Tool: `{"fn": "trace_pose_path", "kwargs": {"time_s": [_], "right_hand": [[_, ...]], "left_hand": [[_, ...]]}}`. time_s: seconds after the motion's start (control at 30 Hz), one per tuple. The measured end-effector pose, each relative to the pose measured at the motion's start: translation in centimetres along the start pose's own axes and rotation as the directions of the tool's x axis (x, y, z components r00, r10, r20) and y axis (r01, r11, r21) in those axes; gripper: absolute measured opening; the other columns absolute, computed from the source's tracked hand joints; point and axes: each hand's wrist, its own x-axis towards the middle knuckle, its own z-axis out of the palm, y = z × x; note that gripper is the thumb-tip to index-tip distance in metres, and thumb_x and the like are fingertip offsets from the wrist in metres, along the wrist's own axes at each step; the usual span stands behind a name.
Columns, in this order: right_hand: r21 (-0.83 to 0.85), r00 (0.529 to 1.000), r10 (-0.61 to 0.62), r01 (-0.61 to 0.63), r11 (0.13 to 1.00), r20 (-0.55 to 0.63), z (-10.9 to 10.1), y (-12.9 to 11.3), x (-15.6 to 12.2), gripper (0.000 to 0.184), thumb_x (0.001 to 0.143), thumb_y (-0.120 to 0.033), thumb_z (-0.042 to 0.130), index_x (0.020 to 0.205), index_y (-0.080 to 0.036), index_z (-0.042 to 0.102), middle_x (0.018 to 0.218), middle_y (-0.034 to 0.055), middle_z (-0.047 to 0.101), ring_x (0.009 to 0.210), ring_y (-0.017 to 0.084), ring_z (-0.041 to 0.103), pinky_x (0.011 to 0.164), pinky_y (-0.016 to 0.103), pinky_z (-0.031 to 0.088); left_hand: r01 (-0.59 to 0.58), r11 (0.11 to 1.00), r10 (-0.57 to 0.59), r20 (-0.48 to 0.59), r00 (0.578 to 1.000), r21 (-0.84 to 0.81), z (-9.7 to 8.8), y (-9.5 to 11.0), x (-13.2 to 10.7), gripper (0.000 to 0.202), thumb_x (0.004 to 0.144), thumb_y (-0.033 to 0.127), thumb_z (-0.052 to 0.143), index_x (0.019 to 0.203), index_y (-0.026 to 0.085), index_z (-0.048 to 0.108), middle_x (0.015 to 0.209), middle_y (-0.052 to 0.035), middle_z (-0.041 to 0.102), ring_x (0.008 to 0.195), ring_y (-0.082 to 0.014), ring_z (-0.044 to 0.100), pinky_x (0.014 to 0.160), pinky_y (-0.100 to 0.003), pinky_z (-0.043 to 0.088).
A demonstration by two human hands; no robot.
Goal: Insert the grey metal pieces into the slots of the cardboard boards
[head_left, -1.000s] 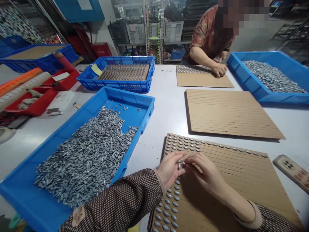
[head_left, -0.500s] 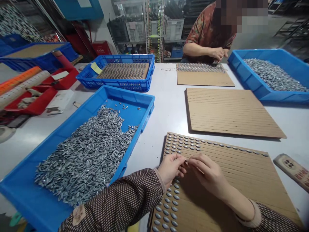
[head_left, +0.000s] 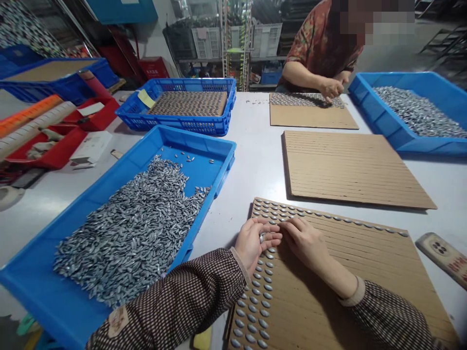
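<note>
A brown cardboard sheet (head_left: 350,272) with dark slits lies before me. Rows of small grey spindle-shaped pieces (head_left: 251,308) sit along its left side and far edge. My left hand (head_left: 257,238) is over the left part of the sheet, palm partly up and fingers curled, with at least one grey piece showing in it. Just right of it, my right hand (head_left: 302,240) pinches its fingertips down at the sheet near the placed rows. Whatever those fingertips hold is hidden. A blue tray (head_left: 109,192) at my left holds a heap of loose grey pieces (head_left: 134,233).
Past my sheet lies a stack of slit cardboard (head_left: 350,167). Opposite, a person (head_left: 310,53) bends over another filled sheet (head_left: 310,116). A second blue tray (head_left: 401,146) stands far right, a blue basket (head_left: 175,124) far left. A phone (head_left: 441,255) lies at the right.
My right hand has moved up and left, its fingertips now at the sheet near the upper rows. My left hand has shifted slightly upward and its fingers have loosened, showing a piece.
</note>
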Motion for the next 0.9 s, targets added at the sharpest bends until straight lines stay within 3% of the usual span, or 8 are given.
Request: {"fn": "trace_pose_path", "kwargs": {"time_s": [0.13, 0.23, 0.4, 0.53, 0.63, 0.7, 0.77, 0.9], "right_hand": [[-0.092, 0.997, -0.033, 0.039, 0.995, 0.066, -0.6, -0.1, 0.3, 0.015, 0.091, -0.016, 0.051, 0.089, -0.018, 0.066, 0.083, 0.0068, 0.061, 0.078, 0.017, 0.052, 0.061, 0.025, 0.033], [-0.118, 0.995, -0.036, 0.046, 0.992, 0.091, -1.0, -0.3, 0.6, 0.014, 0.088, -0.013, 0.052, 0.085, -0.017, 0.066, 0.081, 0.0065, 0.06, 0.077, 0.017, 0.05, 0.061, 0.026, 0.031], [-0.099, 0.997, -0.017, 0.025, 0.995, 0.081, -1.2, -0.5, 0.8, 0.019, 0.09, -0.013, 0.049, 0.084, -0.017, 0.066, 0.08, 0.0067, 0.062, 0.076, 0.017, 0.052, 0.06, 0.026, 0.032], [0.227, 0.991, 0.122, -0.13, 0.965, 0.047, -2.1, -0.6, 0.8, 0.019, 0.094, -0.024, 0.049, 0.096, -0.018, 0.066, 0.085, 0.0066, 0.064, 0.076, 0.016, 0.056, 0.064, 0.026, 0.041], [0.54, 0.957, 0.248, -0.29, 0.79, 0.151, -3.3, -1.1, 1.0, 0.02, 0.093, -0.031, 0.051, 0.099, -0.019, 0.066, 0.085, 0.0043, 0.067, 0.069, 0.014, 0.058, 0.059, 0.025, 0.045], [0.637, 0.941, 0.258, -0.339, 0.693, 0.219, -4.1, -1.5, 1.1, 0.019, 0.092, -0.033, 0.054, 0.099, -0.02, 0.066, 0.085, 0.003, 0.069, 0.065, 0.013, 0.059, 0.054, 0.024, 0.045], [0.676, 0.957, 0.202, -0.289, 0.678, 0.207, -4.7, -1.9, 1.0, 0.016, 0.091, -0.031, 0.055, 0.098, -0.021, 0.065, 0.086, 0.0033, 0.068, 0.067, 0.013, 0.06, 0.054, 0.024, 0.047], [0.617, 0.998, 0.064, -0.065, 0.785, 0.023, -4.9, -2.4, 0.3, 0.014, 0.092, -0.019, 0.051, 0.098, -0.021, 0.064, 0.093, 0.0066, 0.066, 0.082, 0.015, 0.062, 0.068, 0.027, 0.052]], "left_hand": [[-0.011, 1.0, 0.01, 0.037, 0.999, 0.019, -0.2, -0.2, 0.1, 0.01, 0.086, 0.014, 0.045, 0.093, 0.014, 0.052, 0.084, -0.012, 0.068, 0.068, -0.0154, 0.066, 0.07, -0.03, 0.053], [-0.017, 0.996, 0.007, 0.112, 0.994, 0.089, -0.4, -0.3, 0.1, 0.015, 0.085, 0.02, 0.054, 0.096, 0.011, 0.06, 0.078, -0.008, 0.065, 0.063, -0.0115, 0.061, 0.062, -0.024, 0.049], [-0.006, 0.995, -0.004, 0.109, 0.994, 0.096, -0.6, -0.5, 0.3, 0.027, 0.078, 0.01, 0.058, 0.104, 0.008, 0.067, 0.069, -0.0017, 0.058, 0.058, -0.0073, 0.051, 0.055, -0.02, 0.042], [0.018, 0.996, -0.028, 0.117, 0.993, 0.083, -0.5, -0.8, 0.3, 0.024, 0.081, 0.01, 0.054, 0.103, 0.007, 0.064, 0.075, -0.0055, 0.063, 0.064, -0.0093, 0.058, 0.061, -0.022, 0.047], [-0.02, 0.992, 0.002, 0.146, 0.989, 0.126, -0.7, -1.2, 0.3, 0.019, 0.079, 0.018, 0.065, 0.095, 0.011, 0.059, 0.075, -0.006, 0.065, 0.064, -0.0118, 0.062, 0.064, -0.026, 0.05], [-0.042, 0.988, 0.016, 0.173, 0.985, 0.146, -0.9, -1.5, 0.4, 0.026, 0.074, 0.026, 0.072, 0.088, 0.012, 0.056, 0.072, -0.0049, 0.064, 0.062, -0.0123, 0.062, 0.063, -0.027, 0.051], [-0.05, 0.986, 0.017, 0.202, 0.979, 0.162, -1.0, -1.7, 0.4, 0.033, 0.069, 0.034, 0.077, 0.083, 0.013, 0.055, 0.07, -0.0035, 0.063, 0.06, -0.0114, 0.06, 0.06, -0.025, 0.051], [-0.036, 0.985, 0.0, 0.212, 0.977, 0.168, -1.1, -1.9, 0.2, 0.035, 0.066, 0.037, 0.079, 0.08, 0.012, 0.058, 0.072, -0.0019, 0.06, 0.062, -0.0086, 0.058, 0.057, -0.02, 0.048]]}}
